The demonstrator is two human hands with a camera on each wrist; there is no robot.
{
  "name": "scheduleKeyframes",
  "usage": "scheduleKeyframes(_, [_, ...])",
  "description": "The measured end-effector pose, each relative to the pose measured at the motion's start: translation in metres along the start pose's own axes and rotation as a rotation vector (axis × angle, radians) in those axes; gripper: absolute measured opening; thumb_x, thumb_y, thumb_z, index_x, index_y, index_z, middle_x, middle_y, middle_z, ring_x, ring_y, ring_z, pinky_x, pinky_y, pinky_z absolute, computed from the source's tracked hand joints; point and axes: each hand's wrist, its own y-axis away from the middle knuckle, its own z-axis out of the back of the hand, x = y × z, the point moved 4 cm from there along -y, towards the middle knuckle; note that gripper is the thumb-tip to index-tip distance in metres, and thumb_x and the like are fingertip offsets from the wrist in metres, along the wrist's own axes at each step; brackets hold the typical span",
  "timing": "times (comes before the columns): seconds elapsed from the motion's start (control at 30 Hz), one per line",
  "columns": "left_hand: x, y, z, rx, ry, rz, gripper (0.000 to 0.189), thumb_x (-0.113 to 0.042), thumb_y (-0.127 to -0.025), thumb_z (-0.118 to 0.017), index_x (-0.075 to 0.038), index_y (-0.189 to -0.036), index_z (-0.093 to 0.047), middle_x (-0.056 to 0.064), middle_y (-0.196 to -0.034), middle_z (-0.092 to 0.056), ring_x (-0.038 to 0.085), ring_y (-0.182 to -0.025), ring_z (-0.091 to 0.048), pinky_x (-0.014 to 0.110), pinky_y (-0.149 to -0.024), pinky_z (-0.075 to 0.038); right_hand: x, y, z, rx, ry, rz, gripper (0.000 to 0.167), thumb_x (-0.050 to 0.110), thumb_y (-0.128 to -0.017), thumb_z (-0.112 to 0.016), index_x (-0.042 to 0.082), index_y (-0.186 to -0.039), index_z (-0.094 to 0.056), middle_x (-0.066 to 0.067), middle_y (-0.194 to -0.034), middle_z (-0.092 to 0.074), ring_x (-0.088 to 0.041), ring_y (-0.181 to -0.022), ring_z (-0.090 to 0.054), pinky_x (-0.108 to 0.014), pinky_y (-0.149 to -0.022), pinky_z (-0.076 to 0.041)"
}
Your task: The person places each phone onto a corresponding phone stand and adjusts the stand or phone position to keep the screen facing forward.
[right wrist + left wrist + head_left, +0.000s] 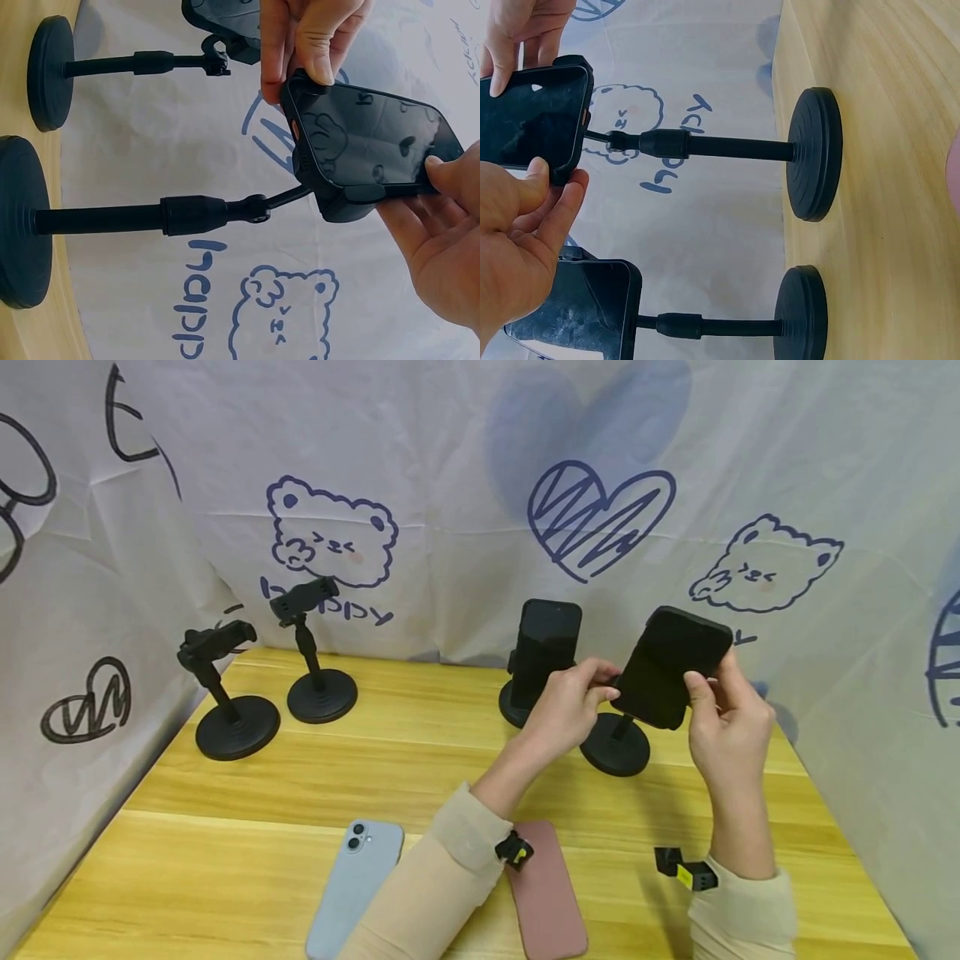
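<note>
A black smartphone (671,668) sits tilted in the clamp (345,206) of a black phone stand (735,148). My right hand (731,718) holds the phone by its right edge, thumb on the screen and fingers behind. At the opposite edge, near the lower corner, my left hand (566,706) pinches the clamp's end, thumb in front; in the right wrist view this hand (322,34) covers part of that corner. Just left stands a second stand with a dark phone (550,643) held upright, partly behind my left hand.
Two stands with bare clamps, one nearer (236,727) and one farther back (321,693), stand at the table's left. A light blue phone (356,877) and a pink phone (551,902) lie face down in front, partly under my left forearm. White drawn-on cloth (450,460) encloses the table.
</note>
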Motion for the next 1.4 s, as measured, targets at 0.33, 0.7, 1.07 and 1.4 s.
scheduleKeyframes(0.33, [0.001,0.0,-0.001,-0.008,0.014,-0.012,0.026,-0.009,-0.105,-0.059,-0.004,-0.129,-0.064,0.009,-0.119,-0.072,0.013,-0.104,-0.07,0.011,-0.083,-0.051,-0.003,0.001,0.0,-0.013,-0.013,0.018,0.055,-0.008,-0.093,-0.072,0.009,-0.145,-0.062,-0.02,-0.122,-0.073,0.015,-0.089,-0.061,-0.003,-0.08,-0.048])
scheduleKeyframes(0.7, [0.003,-0.001,-0.002,-0.018,0.019,-0.018,0.025,-0.009,-0.104,-0.06,-0.004,-0.129,-0.065,0.009,-0.118,-0.072,0.012,-0.102,-0.071,0.01,-0.082,-0.052,-0.005,-0.001,-0.001,0.009,-0.05,0.009,0.052,-0.009,-0.091,-0.073,0.006,-0.141,-0.065,-0.022,-0.119,-0.074,0.016,-0.087,-0.063,-0.003,-0.078,-0.049])
scheduleKeyframes(1.07, [0.005,-0.001,-0.003,-0.02,0.06,0.04,0.026,-0.01,-0.104,-0.062,-0.005,-0.129,-0.065,0.007,-0.119,-0.072,0.012,-0.102,-0.07,0.012,-0.081,-0.053,0.002,0.001,0.0,0.022,-0.103,-0.023,0.05,0.0,-0.099,-0.067,0.012,-0.148,-0.059,-0.016,-0.125,-0.071,0.008,-0.098,-0.067,-0.007,-0.083,-0.051])
scheduleKeyframes(1.4, [0.0,-0.002,-0.004,-0.018,0.012,0.015,0.027,-0.008,-0.105,-0.06,-0.005,-0.131,-0.065,0.008,-0.12,-0.072,0.012,-0.105,-0.07,0.011,-0.085,-0.052,0.007,-0.006,0.001,-0.098,-0.06,0.049,0.051,-0.002,-0.098,-0.068,0.008,-0.147,-0.059,0.008,-0.077,-0.048,0.003,-0.067,-0.042,-0.011,-0.062,-0.036])
